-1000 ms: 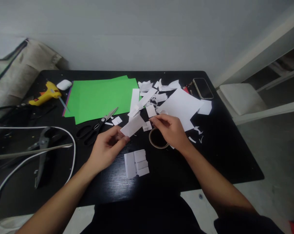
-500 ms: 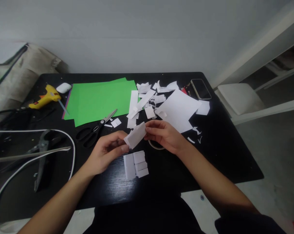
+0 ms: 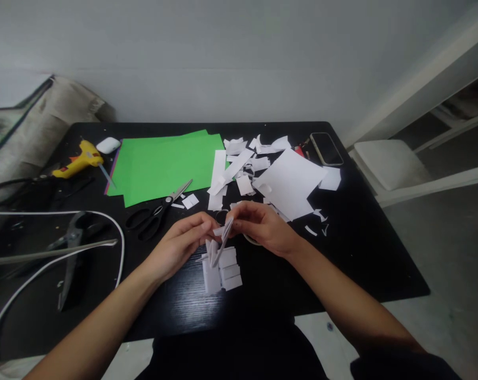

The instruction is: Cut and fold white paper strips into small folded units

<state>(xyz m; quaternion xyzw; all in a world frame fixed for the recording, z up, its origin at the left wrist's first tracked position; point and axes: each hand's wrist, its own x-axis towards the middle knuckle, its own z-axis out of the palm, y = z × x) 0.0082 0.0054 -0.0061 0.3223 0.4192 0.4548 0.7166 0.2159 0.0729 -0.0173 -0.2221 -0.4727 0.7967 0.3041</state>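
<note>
My right hand (image 3: 265,227) pinches a folded white paper piece (image 3: 223,240) between thumb and fingers, and the piece stands on edge with several layers fanned at its lower end. On its left side, my left hand (image 3: 183,244) is closed with the thumb and forefinger on a small flap of the same piece. Below the hands lie small folded white papers (image 3: 230,272), set side by side on the black table (image 3: 286,285). A roll of tape (image 3: 251,240) is partly hidden under my right hand. Black-handled scissors (image 3: 158,210) rest left of the hands.
Green sheets (image 3: 168,163) lie at the back, next to white paper scraps (image 3: 239,169) and a larger white sheet (image 3: 292,182). At the left are a yellow glue gun (image 3: 78,161), a white cable (image 3: 122,253) and pliers-like tool (image 3: 70,258). A phone (image 3: 326,149) sits back right.
The folded paper has been turned from showing its broad face to standing edge-on, with its layers spread at the bottom. My left thumb and forefinger have moved up to a small flap.
</note>
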